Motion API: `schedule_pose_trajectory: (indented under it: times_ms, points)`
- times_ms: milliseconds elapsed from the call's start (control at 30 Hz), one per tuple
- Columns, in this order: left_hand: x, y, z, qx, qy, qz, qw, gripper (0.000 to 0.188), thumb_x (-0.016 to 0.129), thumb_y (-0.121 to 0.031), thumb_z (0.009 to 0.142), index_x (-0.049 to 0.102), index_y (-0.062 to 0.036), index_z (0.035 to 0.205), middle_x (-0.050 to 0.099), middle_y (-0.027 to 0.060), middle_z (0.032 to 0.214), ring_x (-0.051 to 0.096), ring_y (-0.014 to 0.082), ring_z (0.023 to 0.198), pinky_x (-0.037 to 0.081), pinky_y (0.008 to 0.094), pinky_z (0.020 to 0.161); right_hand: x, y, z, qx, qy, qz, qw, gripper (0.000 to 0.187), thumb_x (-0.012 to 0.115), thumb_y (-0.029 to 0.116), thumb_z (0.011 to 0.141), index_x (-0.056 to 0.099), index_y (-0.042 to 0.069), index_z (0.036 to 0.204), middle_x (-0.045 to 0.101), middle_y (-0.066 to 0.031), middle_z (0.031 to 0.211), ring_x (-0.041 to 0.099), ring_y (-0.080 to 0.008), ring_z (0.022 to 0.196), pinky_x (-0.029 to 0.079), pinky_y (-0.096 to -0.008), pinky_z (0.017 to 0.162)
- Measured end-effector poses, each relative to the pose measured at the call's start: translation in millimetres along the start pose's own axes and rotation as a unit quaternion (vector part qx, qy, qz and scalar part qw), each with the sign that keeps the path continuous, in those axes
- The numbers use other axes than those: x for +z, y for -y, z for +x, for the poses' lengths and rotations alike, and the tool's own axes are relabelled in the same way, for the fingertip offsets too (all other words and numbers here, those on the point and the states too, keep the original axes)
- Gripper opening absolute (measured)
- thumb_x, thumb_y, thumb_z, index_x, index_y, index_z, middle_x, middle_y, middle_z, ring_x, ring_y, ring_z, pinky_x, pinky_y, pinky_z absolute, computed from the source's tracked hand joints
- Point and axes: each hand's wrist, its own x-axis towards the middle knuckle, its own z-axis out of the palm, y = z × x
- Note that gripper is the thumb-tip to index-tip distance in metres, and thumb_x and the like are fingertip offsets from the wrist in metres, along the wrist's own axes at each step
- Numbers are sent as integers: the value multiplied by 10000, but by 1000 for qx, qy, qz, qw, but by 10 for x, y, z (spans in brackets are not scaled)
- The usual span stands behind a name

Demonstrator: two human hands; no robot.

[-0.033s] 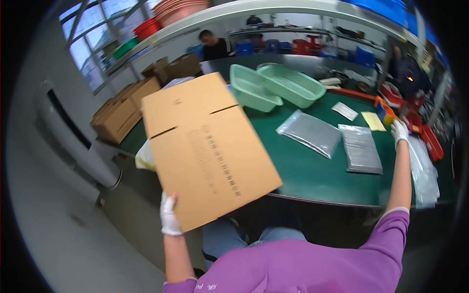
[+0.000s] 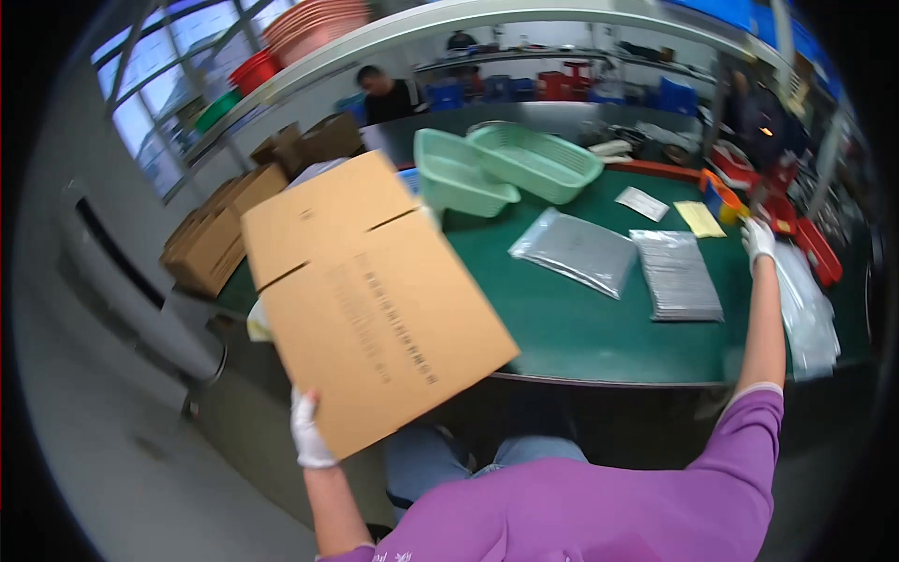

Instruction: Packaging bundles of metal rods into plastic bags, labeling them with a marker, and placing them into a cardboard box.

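Note:
A flattened brown cardboard box [image 2: 375, 309] with slots and dark print is tilted in front of me at the left. My left hand [image 2: 309, 431], in a white glove, is closed on its lower left edge. My right hand [image 2: 758, 242], also gloved, reaches to the far right side of the table. Its fingertips are at an orange, blue and yellow tape dispenser [image 2: 719, 197]; their grip is too small to make out. A clear plastic bag stack [image 2: 807, 314] lies beneath that wrist.
On the green table [image 2: 581, 342] lie silver-grey packs [image 2: 576, 253], a ribbed silver pack [image 2: 679, 276], a yellow slip [image 2: 700, 219] and a white slip [image 2: 642, 203]. Green baskets [image 2: 543, 161] stand behind. Cardboard boxes [image 2: 220, 234] are at left. A person [image 2: 389, 98] sits beyond.
The view has shifted slightly, moving the table's things left and up in the picture. The cardboard box and my left hand sit a little lower and further left. My right hand stays by the tape dispenser.

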Motion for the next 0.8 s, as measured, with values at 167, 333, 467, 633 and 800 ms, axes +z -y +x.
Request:
schedule_pose_trajectory:
  times_ms: [167, 333, 467, 633, 800]
  points:
    - [-622, -248, 21, -36, 27, -112, 993, 486, 472, -365, 905, 475, -39, 1266, 536, 121, 1244, 550, 267, 1064, 457, 412, 892, -399, -108, 75, -100, -126, -305, 939, 368, 611, 223, 730, 609, 16, 1034, 650, -144, 919, 619, -241, 823, 474, -344, 748]
    - [-1285, -327, 263, 30, 8, -131, 991, 446, 536, -340, 892, 521, -8, 1189, 570, 136, 1172, 559, 270, 1013, 445, 404, 900, -60, 20, -185, -91, -65, -397, 911, 408, 612, 205, 739, 585, 72, 1124, 608, -175, 1116, 584, -306, 1029, 445, -352, 898]
    - [-1030, -405, 72, -9, -91, -137, 986, 463, 515, -386, 882, 515, -47, 1198, 571, 98, 1155, 526, 247, 1046, 396, 430, 938, 592, 492, -518, -151, -50, -558, 814, 502, 654, 259, 736, 539, 99, 1198, 556, -159, 1201, 529, -308, 1111, 420, -377, 946]
    - [-870, -483, -340, 106, -390, -17, 914, 544, 441, -365, 833, 434, -31, 1263, 536, 155, 1182, 516, 359, 1075, 431, 500, 897, 1001, 517, -86, -113, 27, -673, 730, 416, 590, 269, 792, 567, 119, 1179, 583, -149, 1171, 568, -276, 1079, 445, -380, 919]
    - [-842, -494, -584, 98, -536, 29, 838, 492, 483, -444, 862, 502, -98, 1210, 555, 63, 1143, 485, 222, 1075, 342, 440, 961, 1076, 273, 99, -116, 22, -645, 755, 334, 581, 298, 789, 635, 98, 1051, 617, -169, 1077, 593, -324, 1006, 465, -419, 862]
